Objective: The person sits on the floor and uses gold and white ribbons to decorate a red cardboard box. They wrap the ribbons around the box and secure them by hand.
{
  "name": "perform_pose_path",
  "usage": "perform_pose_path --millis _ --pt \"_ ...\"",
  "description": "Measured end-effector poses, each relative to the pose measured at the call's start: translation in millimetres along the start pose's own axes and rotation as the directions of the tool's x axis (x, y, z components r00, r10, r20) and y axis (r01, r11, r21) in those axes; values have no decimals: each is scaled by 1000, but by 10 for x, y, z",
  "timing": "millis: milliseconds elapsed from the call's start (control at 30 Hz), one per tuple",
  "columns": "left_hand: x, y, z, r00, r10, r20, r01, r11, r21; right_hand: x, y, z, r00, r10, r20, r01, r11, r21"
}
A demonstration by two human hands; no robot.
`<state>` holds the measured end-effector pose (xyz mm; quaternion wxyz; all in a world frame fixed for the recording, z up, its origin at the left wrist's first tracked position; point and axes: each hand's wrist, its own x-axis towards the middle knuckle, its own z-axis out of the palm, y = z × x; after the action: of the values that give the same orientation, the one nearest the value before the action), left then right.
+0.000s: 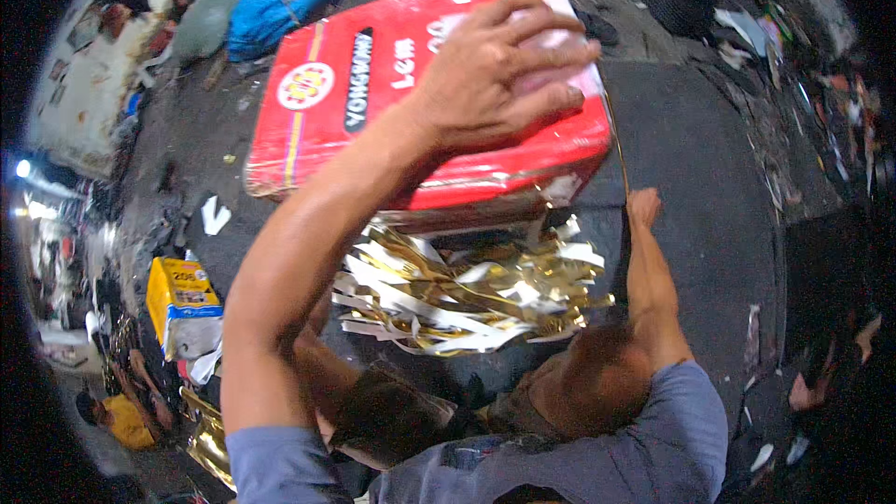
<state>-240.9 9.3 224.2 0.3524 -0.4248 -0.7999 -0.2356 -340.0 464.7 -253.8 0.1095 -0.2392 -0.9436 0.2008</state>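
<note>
A red cardboard box (378, 51) with a shiny surface stands in front of me. My left hand (509, 70) lies across its top near the right end, fingers spread over a pale, pinkish-white patch (551, 79); I cannot tell whether that is a label or a loose wrap. My right hand (644, 208) is closed low at the box's right side. From its fist a thin tan strap (618, 145) runs taut up along the box's right edge. Gold and white foil strips (471, 294) lie piled between the box and my legs.
A yellow, white and blue package (184, 303) stands on the dark floor at left. Gold foil sheet (205, 439) lies lower left. A blue bundle (285, 5) and a grey-green sack (210, 19) sit beyond the box. A person in yellow (131, 420) is far left. Scraps litter the right side.
</note>
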Motion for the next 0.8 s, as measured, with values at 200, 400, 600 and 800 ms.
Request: perform_pose_path --millis 200,400,600,800 --pt "-205 51 -110 975 -171 143 163 984 68 -389 -686 -466 504 662 554 -536 -263 802" --pt "-8 -25 14 982 -29 187 40 998 -55 -1160 -942 32 978 -43 206 -16 961 276" --pt "-249 150 -198 989 -68 134 41 980 197 -2615 -1560 334 675 -423 605 316 906 281" --pt "-230 783 -390 987 22 162 -62 967 248 -2653 -920 1040 652 -423 629 -475 419 774"
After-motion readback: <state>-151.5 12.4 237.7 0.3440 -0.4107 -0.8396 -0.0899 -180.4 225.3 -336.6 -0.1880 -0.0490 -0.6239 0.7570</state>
